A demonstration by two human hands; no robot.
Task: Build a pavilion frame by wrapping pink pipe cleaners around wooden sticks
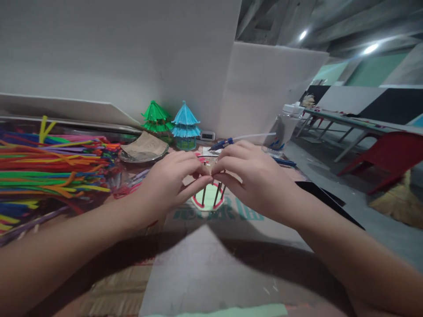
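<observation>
In the middle of the head view stands a small model base [208, 199], pale green with a red rim. Several thin dark posts [204, 193] rise upright from it. My left hand [175, 178] is above its left side, thumb and index finger pinched together near the post tops. Opposite it, my right hand [247, 171] pinches in the same way, and the fingertips of both hands almost meet. Whatever lies between the fingertips is too small and covered to make out. The fingers hide the tops of the posts.
Bundles of coloured pipe cleaners [53, 167] lie at left. Behind are a bowl with brown paper [145, 147], a green model pavilion [156, 116], a blue model pavilion [185, 121] and a blue glue gun [222, 144]. A red chair [386, 154] stands at right.
</observation>
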